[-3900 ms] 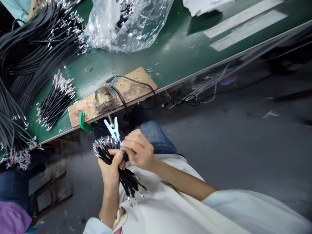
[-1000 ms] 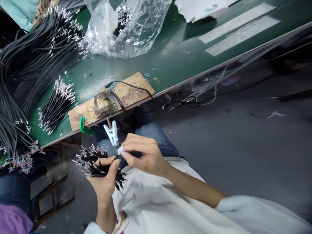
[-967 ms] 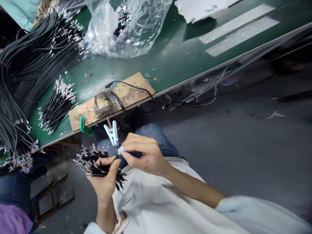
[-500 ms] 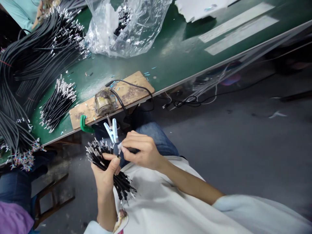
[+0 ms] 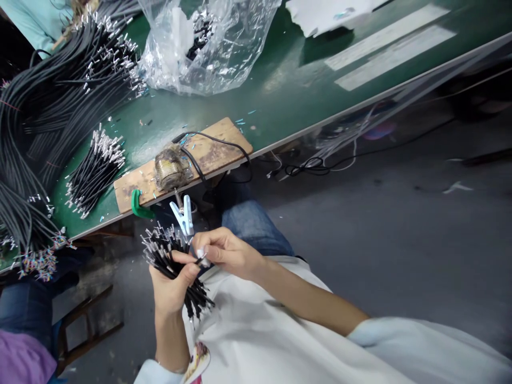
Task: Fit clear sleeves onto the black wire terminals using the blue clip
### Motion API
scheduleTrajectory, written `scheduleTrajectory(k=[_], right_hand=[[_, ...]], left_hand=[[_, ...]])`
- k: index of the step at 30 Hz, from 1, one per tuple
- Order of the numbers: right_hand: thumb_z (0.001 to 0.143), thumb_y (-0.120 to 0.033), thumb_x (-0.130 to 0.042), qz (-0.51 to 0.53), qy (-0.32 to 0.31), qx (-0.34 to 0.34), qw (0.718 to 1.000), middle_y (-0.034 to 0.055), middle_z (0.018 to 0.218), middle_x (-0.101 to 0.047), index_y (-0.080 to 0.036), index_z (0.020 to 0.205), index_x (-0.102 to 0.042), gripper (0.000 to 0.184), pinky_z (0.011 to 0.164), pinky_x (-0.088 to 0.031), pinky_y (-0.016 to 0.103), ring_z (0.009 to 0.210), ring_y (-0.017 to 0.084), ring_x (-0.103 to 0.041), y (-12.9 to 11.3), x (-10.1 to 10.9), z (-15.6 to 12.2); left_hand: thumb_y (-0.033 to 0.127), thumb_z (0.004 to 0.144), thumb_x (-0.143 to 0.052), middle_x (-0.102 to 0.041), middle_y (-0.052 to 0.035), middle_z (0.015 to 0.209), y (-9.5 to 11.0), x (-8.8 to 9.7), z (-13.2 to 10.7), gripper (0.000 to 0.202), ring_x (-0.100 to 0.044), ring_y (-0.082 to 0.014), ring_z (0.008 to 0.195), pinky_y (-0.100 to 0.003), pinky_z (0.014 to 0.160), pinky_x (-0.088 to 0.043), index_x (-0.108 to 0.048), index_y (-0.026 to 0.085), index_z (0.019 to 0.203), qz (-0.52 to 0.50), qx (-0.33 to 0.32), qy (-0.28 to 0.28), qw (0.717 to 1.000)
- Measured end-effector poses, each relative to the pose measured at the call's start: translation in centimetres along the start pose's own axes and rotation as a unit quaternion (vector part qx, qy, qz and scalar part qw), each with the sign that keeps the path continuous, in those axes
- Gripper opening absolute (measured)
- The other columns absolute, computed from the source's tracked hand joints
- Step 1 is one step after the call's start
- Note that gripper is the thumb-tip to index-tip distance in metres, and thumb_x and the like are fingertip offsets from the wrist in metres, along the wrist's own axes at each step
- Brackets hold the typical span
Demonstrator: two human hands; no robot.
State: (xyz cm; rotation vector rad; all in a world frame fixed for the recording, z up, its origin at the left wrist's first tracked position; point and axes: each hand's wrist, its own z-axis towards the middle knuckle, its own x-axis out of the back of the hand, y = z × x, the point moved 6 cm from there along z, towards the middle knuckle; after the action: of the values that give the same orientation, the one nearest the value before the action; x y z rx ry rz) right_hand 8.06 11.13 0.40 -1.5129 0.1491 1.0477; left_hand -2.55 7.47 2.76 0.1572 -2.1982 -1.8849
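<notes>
My left hand [image 5: 172, 282] is wrapped round a bundle of short black cables [image 5: 196, 298] with silvery stripped ends, held above my lap. One cable end sticks out between its thumb and forefinger. My right hand [image 5: 224, 250] is closed in a pinch at that cable end, with a small whitish piece at the fingertips; what this piece is I cannot make out. Just beyond the hands, a light blue clothespin [image 5: 184, 215] hangs at the shaft of a small motor [image 5: 170, 168], which is wrapped in clear plastic and sits on a wooden board [image 5: 224, 140].
A green clamp [image 5: 140, 205] grips the board at the edge of the green table [image 5: 288, 106]. A pile of short cables [image 5: 96, 170], long black cables [image 5: 60, 101] and a clear plastic bag [image 5: 224, 58] lie there. Another person's sleeve [image 5: 36, 24] shows at the upper left; a wooden stool [image 5: 86, 341] stands below.
My right hand has turned and shifted slightly down, its fingertips now lower at the cable end. The cable end has tilted to the right. The left hand's bundle has shifted slightly.
</notes>
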Motion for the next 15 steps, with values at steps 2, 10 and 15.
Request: scheduleTrajectory(k=[2,10,15], right_hand=[[0.065,-0.051,-0.071,0.087,0.000,-0.094,0.992,-0.0031,0.048,-0.044,-0.013,0.050,-0.052,0.045,0.045,-0.026,0.021,0.047,0.007,-0.039,1.4,0.1,0.0],[0.067,-0.055,-0.067,0.055,0.061,-0.059,0.995,-0.0012,0.051,-0.052,-0.011,0.058,-0.059,0.046,0.043,-0.026,0.021,0.045,0.006,-0.037,-0.8,1.1,3.5],[0.065,-0.059,-0.068,0.112,0.001,-0.052,0.992,0.0016,0.062,-0.057,-0.012,0.066,-0.063,0.047,0.051,-0.034,0.021,0.056,0.008,-0.045,-1.6,-0.7,4.9]], left_hand=[[0.046,0.054,-0.077,-0.063,-0.0047,0.049,-0.1,0.1,0.1,0.029,-0.059,-0.0175,0.047,-0.031,0.050,-0.051,-0.068,0.019,0.053,-0.001,-0.029,0.014,0.999],[0.027,0.057,-0.078,-0.069,-0.0025,0.060,0.6,1.2,-0.7,0.011,-0.063,-0.0188,0.058,-0.032,0.062,-0.053,-0.070,0.020,0.059,0.047,-0.060,0.076,0.994],[0.034,0.058,-0.079,-0.070,-0.0018,0.060,2.6,1.4,-0.8,0.011,-0.065,-0.0220,0.058,-0.038,0.064,-0.056,-0.071,0.027,0.060,0.086,-0.105,0.102,0.985]])
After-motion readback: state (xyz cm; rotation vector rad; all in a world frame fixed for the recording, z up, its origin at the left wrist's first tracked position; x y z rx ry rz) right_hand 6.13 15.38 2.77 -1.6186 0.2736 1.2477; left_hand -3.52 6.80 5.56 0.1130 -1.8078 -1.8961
